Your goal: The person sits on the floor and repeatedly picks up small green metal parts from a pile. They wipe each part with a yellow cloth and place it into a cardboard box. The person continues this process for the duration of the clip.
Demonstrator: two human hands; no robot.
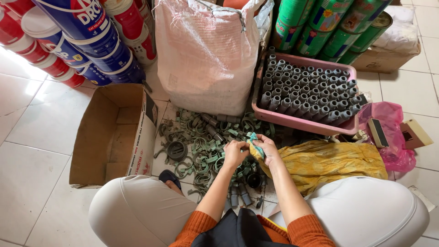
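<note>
I sit on the floor with both knees spread. My left hand (234,152) and my right hand (267,149) meet over a heap of greenish-grey pipe clamps (201,148). Between the fingers of both hands is a small teal cloth (254,141), and a small part seems wrapped in it, though I cannot make it out. A few short grey pipe fittings (240,194) lie on the floor just under my forearms. A pink tray (302,122) packed with several upright grey fittings stands beyond my right hand.
An open cardboard box (114,132) lies at my left. A big white woven sack (206,55) stands behind the heap. Paint buckets (87,36) stack at the back left, green cans (329,27) at the back right. A yellow bag (329,162) and pink bag (393,132) lie to my right.
</note>
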